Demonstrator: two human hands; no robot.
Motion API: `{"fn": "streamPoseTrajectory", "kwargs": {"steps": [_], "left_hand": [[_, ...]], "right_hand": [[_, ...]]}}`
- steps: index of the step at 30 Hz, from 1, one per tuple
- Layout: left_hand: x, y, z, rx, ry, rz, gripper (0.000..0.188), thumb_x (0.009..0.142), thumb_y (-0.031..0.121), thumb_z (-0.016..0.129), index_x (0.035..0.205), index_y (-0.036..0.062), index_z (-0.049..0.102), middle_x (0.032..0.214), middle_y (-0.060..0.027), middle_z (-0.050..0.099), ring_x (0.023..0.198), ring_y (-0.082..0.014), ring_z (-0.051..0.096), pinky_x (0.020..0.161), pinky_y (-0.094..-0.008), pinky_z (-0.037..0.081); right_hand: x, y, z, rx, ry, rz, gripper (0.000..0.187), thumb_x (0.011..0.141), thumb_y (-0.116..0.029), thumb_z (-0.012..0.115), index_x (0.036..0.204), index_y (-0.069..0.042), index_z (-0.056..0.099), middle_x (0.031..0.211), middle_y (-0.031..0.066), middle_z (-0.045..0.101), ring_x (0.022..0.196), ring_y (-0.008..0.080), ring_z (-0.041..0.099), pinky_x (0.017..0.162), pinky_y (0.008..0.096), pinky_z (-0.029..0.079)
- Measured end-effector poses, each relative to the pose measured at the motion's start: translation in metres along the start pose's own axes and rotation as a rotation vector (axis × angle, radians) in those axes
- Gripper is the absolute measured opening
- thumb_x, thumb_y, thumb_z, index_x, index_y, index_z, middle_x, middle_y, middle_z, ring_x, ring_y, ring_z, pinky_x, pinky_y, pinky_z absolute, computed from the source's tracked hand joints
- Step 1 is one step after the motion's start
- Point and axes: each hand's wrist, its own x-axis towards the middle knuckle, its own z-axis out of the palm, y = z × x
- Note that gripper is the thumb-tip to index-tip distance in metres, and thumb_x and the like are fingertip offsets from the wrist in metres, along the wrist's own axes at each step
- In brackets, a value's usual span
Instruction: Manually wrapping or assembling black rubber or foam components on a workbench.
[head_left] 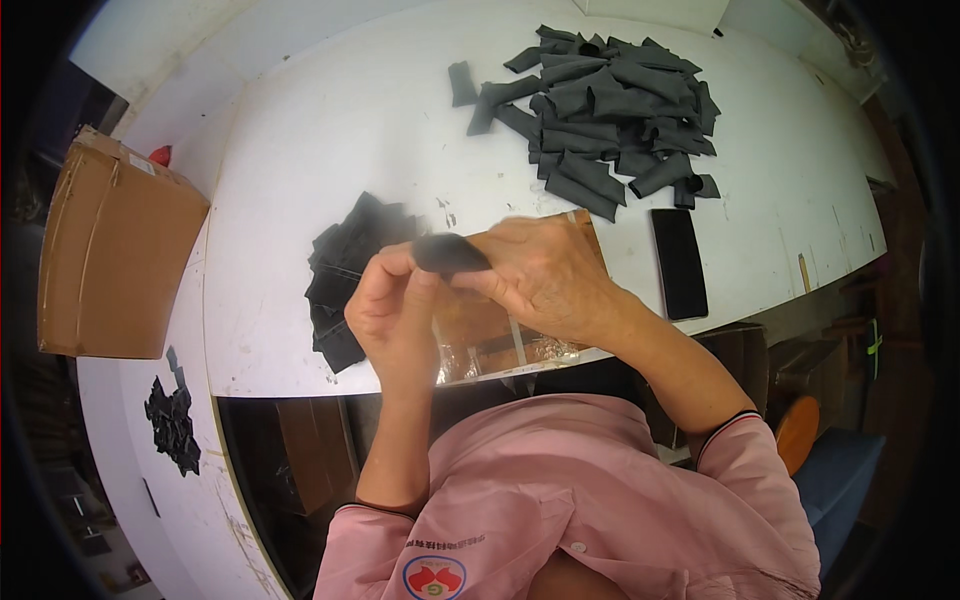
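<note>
Between my two hands is a small black fabric piece [448,254], curved and blurred by motion. My left hand [388,310] pinches its left end between thumb and fingers. The right hand [555,275] grips the other end, its fingers bent and partly hidden. Below the hands lies a brown cardboard sheet [480,340] with clear tape, at the table's near edge. Just left of my left hand sits a heap of black fabric pieces [350,255]. Farther back on the right is a large pile of dark grey fabric tubes [620,105].
A black phone [679,263] lies right of the cardboard sheet on the white table [300,130]. At the left stands a cardboard box [115,255]. More black pieces [173,425] lie on the left-hand surface. A blue chair [845,485] is at the lower right.
</note>
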Motion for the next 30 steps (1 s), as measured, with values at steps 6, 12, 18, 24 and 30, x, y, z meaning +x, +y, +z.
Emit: {"fn": "streamPoseTrajectory", "kwargs": {"steps": [6, 12, 18, 24, 30], "left_hand": [[-0.003, -0.009, -0.007, -0.149, -0.064, -0.176, 0.011, 0.080, 0.007, 0.055, 0.088, -0.0006, 0.055, 0.085, -0.0074, 0.059, 0.082, -0.0133, 0.053, 0.081, -0.0265, 0.039], [0.018, 0.016, 0.011, -0.132, -0.223, -0.159, 0.011, 0.072, -0.002, 0.059, 0.083, -0.0041, 0.058, 0.085, -0.0084, 0.060, 0.076, -0.0103, 0.054, 0.068, -0.0221, 0.044], [0.016, 0.017, 0.015, 0.074, -0.278, -0.215, 0.006, 0.071, -0.001, 0.063, 0.075, -0.0017, 0.058, 0.069, 0.0002, 0.056, 0.064, -0.0040, 0.047, 0.058, -0.0179, 0.040], [0.013, 0.007, 0.017, 0.149, -0.157, -0.219, 0.008, 0.072, 0.003, 0.064, 0.077, -0.0014, 0.059, 0.067, 0.0014, 0.056, 0.064, -0.0032, 0.046, 0.058, -0.0181, 0.040], [0.011, 0.017, 0.017, 0.044, -0.200, -0.219, 0.012, 0.077, 0.009, 0.061, 0.080, -0.0023, 0.060, 0.078, -0.0015, 0.058, 0.066, -0.0062, 0.050, 0.059, -0.0198, 0.041]], "right_hand": [[-0.004, -0.001, 0.007, -0.003, -0.029, 0.040, 0.028, 0.077, -0.028, 0.056, 0.073, -0.001, 0.057, 0.063, 0.0150, 0.057, 0.063, 0.0289, 0.057, 0.053, 0.0375, 0.043], [0.004, -0.009, -0.008, -0.028, 0.002, 0.078, 0.026, 0.076, -0.024, 0.057, 0.082, 0.000, 0.055, 0.069, 0.0144, 0.057, 0.061, 0.0310, 0.057, 0.052, 0.0387, 0.044], [-0.012, 0.001, 0.012, -0.083, 0.074, 0.004, 0.015, 0.070, -0.014, 0.061, 0.076, -0.001, 0.056, 0.065, 0.0108, 0.055, 0.056, 0.0284, 0.056, 0.048, 0.0371, 0.044], [-0.007, 0.002, 0.009, -0.063, 0.071, 0.041, 0.015, 0.070, -0.014, 0.060, 0.072, 0.000, 0.056, 0.062, 0.0103, 0.055, 0.056, 0.0283, 0.056, 0.048, 0.0372, 0.043], [-0.007, -0.003, 0.001, -0.103, 0.018, -0.007, 0.020, 0.073, -0.018, 0.059, 0.069, 0.002, 0.055, 0.063, 0.0124, 0.056, 0.056, 0.0291, 0.056, 0.048, 0.0373, 0.043]]}}
